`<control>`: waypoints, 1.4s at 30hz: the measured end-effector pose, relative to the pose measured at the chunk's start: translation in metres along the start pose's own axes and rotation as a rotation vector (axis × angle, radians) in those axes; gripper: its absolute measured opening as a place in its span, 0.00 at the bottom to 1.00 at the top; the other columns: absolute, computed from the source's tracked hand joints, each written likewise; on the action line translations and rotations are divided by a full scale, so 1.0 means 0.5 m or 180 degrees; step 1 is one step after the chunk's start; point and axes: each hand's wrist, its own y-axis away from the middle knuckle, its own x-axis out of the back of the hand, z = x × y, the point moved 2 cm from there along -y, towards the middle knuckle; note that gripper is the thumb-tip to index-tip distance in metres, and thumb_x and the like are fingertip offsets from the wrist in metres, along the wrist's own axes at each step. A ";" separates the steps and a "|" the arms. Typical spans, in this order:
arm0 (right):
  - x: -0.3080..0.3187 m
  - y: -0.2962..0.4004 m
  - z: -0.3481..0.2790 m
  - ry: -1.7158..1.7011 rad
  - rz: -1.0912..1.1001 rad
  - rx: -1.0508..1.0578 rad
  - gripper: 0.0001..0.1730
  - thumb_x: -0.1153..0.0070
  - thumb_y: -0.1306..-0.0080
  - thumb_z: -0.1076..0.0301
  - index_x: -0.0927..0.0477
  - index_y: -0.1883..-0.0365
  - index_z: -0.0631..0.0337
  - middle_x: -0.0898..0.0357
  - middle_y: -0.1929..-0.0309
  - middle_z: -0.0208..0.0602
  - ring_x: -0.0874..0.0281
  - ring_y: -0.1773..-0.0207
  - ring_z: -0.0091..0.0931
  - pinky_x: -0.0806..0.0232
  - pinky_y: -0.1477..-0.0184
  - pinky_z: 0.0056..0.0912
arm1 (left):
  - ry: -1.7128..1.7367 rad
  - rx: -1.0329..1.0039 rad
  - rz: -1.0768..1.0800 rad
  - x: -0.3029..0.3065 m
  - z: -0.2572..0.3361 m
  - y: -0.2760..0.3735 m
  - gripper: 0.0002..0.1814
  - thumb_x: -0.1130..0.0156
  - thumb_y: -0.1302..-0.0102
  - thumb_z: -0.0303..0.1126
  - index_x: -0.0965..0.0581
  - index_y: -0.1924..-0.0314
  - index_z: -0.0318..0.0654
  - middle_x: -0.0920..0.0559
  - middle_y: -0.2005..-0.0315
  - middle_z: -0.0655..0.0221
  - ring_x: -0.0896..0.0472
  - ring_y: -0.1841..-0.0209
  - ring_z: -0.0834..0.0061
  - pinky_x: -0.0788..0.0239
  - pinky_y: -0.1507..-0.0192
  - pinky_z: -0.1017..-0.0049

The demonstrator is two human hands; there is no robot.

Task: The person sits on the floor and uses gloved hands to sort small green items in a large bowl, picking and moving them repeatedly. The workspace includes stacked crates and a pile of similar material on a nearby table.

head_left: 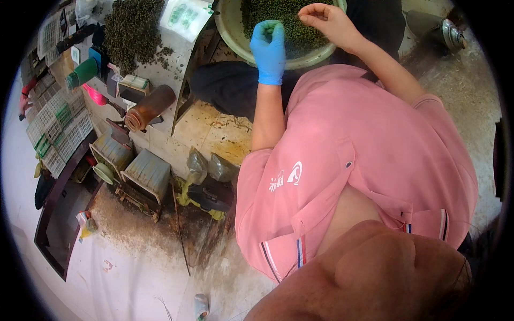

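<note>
Over a round pale plastic basin [309, 62], my left hand [269, 50], in a blue glove, has its fingers curled towards the thumb. A green tint shows at its fingertips; whether it pinches anything is unclear. The basin holds many small green pellets [291, 24], in a mass reaching beyond the top of the view. My bare right hand [331, 22] is at the right over the basin, thumb and forefinger close together; anything between them is too small to tell. The two hands are apart.
Left of the basin, a table [168, 80] bears a heap of dark green pellets [134, 34], a printed plastic bag [186, 16] and a brown jar [150, 108]. Two metal bins [146, 172] stand below. A metal container [435, 32] lies at the upper right.
</note>
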 end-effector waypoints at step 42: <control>0.052 0.001 0.024 0.2605 -0.0500 0.1502 0.20 0.33 0.39 0.69 0.20 0.48 0.56 0.18 0.53 0.39 0.21 0.47 0.40 0.28 0.43 0.40 | -0.1918 -0.1181 0.0000 0.020 0.051 0.059 0.13 0.36 0.35 0.23 0.17 0.50 0.41 0.16 0.63 0.60 0.17 0.59 0.60 0.25 0.55 0.67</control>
